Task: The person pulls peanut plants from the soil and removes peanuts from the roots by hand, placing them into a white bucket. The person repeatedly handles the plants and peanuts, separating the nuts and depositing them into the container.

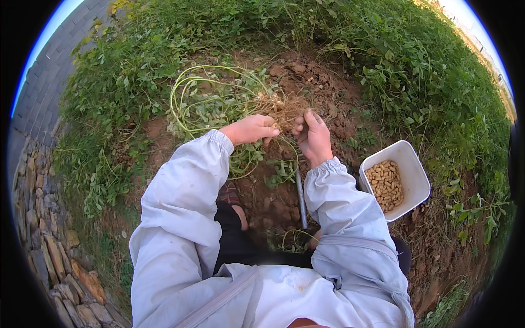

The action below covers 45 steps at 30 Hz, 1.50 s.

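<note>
An uprooted peanut plant (213, 88) lies across the ground in front of me, its long green stems curving to the left. My left hand (255, 129) is closed on the plant's roots, near a few pale pods. Just to the right, my right hand (312, 133) has its thumb and fingers drawn together at the edge of the tangled roots (287, 107); whether it pinches anything is hard to tell. A white plastic bucket (415, 180), tilted in view, stands right of my right forearm and holds many unshelled peanuts (384, 184).
A metal rod or tool handle (301, 201) lies on the soil below my right hand. Leafy green plants (430, 74) surround the dug reddish soil (324, 82). Stacked flat stones (53, 254) line the lower left, beside grey paving (53, 74). My sandalled foot (230, 194) rests under my left arm.
</note>
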Each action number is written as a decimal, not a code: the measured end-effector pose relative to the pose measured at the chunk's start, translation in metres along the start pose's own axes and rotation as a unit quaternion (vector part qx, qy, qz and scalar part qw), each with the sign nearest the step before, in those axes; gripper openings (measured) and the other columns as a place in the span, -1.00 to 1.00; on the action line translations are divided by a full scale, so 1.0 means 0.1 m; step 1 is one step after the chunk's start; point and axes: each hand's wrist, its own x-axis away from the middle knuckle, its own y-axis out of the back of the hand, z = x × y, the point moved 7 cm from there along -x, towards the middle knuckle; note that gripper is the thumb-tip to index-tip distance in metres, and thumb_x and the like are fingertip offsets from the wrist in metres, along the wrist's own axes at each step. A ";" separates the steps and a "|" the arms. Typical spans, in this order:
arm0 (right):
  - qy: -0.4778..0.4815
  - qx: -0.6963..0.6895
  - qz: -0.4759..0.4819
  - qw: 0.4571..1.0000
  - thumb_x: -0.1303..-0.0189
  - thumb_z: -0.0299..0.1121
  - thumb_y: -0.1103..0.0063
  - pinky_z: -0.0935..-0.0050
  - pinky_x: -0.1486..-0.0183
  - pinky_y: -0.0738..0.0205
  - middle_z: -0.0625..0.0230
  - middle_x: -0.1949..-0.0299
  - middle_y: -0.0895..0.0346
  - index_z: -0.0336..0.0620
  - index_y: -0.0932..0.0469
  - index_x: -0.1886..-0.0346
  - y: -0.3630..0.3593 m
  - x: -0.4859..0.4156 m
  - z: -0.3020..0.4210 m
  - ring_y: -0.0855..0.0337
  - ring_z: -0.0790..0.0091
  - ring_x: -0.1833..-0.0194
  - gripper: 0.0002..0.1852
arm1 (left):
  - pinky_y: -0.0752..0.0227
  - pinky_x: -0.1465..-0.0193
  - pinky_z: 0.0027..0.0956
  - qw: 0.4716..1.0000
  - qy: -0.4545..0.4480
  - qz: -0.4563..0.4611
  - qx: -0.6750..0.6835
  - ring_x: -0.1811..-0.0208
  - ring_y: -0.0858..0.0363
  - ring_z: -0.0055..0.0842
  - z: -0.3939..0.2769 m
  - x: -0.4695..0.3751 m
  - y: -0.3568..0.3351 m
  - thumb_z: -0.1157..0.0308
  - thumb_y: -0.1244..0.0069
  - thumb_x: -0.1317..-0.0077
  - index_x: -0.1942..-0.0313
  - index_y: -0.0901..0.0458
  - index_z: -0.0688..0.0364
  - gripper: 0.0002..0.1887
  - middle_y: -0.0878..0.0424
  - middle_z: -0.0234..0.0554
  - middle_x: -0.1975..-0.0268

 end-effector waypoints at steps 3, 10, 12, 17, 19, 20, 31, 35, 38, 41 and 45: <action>0.015 -0.058 0.001 0.998 -0.35 -0.26 0.02 0.52 0.41 -0.31 0.44 0.50 -0.41 -0.15 -0.42 0.26 0.06 0.10 0.06 -0.36 0.53 0.50 -0.83 | -0.34 0.34 -0.49 0.996 -0.026 0.024 -0.079 0.44 -0.46 -0.65 -0.30 0.04 -0.18 0.25 0.08 -0.34 0.38 -0.49 0.23 -0.76 -0.54 -0.34 0.49; 0.036 -0.046 0.038 0.998 -0.33 -0.22 -0.03 0.52 0.41 -0.36 0.44 0.49 -0.44 -0.24 -0.45 0.16 0.04 0.13 0.29 -0.38 0.57 0.50 -0.74 | -0.41 0.21 -0.39 0.965 -0.076 -0.016 -0.249 0.29 -0.57 -0.40 -0.51 -0.02 -0.17 0.19 0.07 -0.29 0.23 -0.57 0.24 -0.72 -0.61 -0.18 0.33; 0.041 -0.120 0.065 0.990 -0.34 -0.21 -0.01 0.54 0.39 -0.33 0.46 0.48 -0.43 -0.22 -0.44 0.14 0.03 0.10 0.35 -0.37 0.58 0.47 -0.75 | -0.35 0.02 -0.33 0.941 -0.134 -0.036 -0.310 0.13 -0.56 -0.35 -0.43 -0.07 -0.11 0.19 0.07 -0.28 0.12 -0.58 0.20 -0.70 -0.62 -0.12 0.23; 0.188 -0.170 0.072 0.965 -0.37 -0.24 0.05 0.55 0.38 -0.32 0.47 0.37 -0.48 -0.16 -0.43 0.10 0.59 -0.18 1.34 -0.37 0.61 0.44 -0.79 | 0.30 -0.37 0.10 0.928 -0.015 -0.049 -0.368 -0.24 -0.33 -0.28 0.13 0.18 0.21 0.13 0.03 -0.24 -0.03 -0.56 0.09 -0.60 -0.54 -0.18 -0.07; 0.092 0.171 -0.068 0.978 -0.36 -0.30 0.04 0.58 0.45 -0.41 0.24 0.04 -0.52 -0.23 -0.25 -0.18 0.85 -0.28 1.11 -0.57 0.50 0.32 -0.61 | 0.31 -0.37 0.10 0.925 -0.040 -0.086 -0.369 -0.33 -0.20 -0.24 -0.02 0.06 0.32 0.09 -0.01 -0.19 0.09 -0.65 -0.08 -0.69 -0.47 -0.21 -0.16; 0.005 0.265 -0.109 0.958 -0.34 -0.28 0.02 0.60 0.50 -0.42 0.19 0.01 -0.50 -0.26 -0.08 -0.28 1.04 -0.29 0.87 -0.62 0.42 0.24 -0.46 | 0.31 -0.36 0.15 0.924 -0.054 -0.107 -0.363 -0.33 -0.19 -0.23 -0.04 0.02 0.31 0.05 -0.03 -0.16 0.15 -0.67 -0.13 -0.71 -0.46 -0.23 -0.18; -0.186 -0.158 0.027 0.969 -0.39 0.00 0.22 0.27 0.02 -0.42 0.28 0.03 -0.42 -0.19 -0.30 -0.16 0.09 -0.17 -0.72 -0.48 0.31 0.09 -0.51 | 0.27 -0.32 0.27 0.848 -0.113 -0.186 -0.483 -0.34 -0.16 -0.16 -0.14 -0.12 0.06 0.00 -0.12 -0.05 0.06 -0.61 -0.05 -0.56 -0.38 -0.17 -0.23; -0.090 -0.298 0.062 0.948 -0.35 -0.07 0.07 0.41 0.16 -0.43 0.25 0.08 -0.46 -0.25 -0.38 -0.07 0.65 -0.10 -0.15 -0.45 0.38 0.16 -0.56 | -0.10 -0.31 -0.17 0.879 -0.190 -0.186 -0.397 -0.18 -0.41 -0.32 -0.21 0.05 0.51 0.17 -0.05 -0.17 0.07 -0.59 0.17 -0.63 -0.57 -0.15 -0.03; 0.073 -0.353 0.032 0.932 -0.31 -0.01 0.05 0.42 0.16 -0.45 0.15 0.01 -0.43 -0.37 -0.23 -0.21 1.43 0.16 0.70 -0.45 0.38 0.14 -0.38 | -0.38 -0.10 -0.30 0.913 -0.145 -0.258 -0.281 -0.01 -0.56 -0.29 -0.16 0.24 0.94 0.26 -0.03 -0.21 0.11 -0.62 0.23 -0.70 -0.63 -0.11 0.07; 0.115 -0.360 -0.036 0.925 -0.29 0.02 0.04 0.39 0.15 -0.48 0.05 -0.19 -0.31 -0.45 0.01 -0.32 2.14 0.38 0.77 -0.51 0.31 0.04 -0.21 | -0.42 -0.02 -0.36 0.920 -0.135 -0.314 -0.190 0.11 -0.61 -0.37 -0.11 0.24 1.18 0.23 -0.03 -0.19 0.17 -0.66 0.24 -0.69 -0.67 -0.13 0.15; -0.025 -0.152 -0.028 0.988 -0.34 -0.01 0.08 0.42 0.17 -0.46 0.29 -0.13 -0.42 -0.13 -0.24 -0.28 1.50 0.24 0.00 -0.53 0.42 0.07 -0.44 | -0.35 -0.07 -0.44 0.933 -0.100 -0.318 -0.137 0.06 -0.56 -0.52 -0.08 0.13 1.30 0.29 0.02 -0.26 0.11 -0.64 0.25 -0.71 -0.66 -0.23 0.12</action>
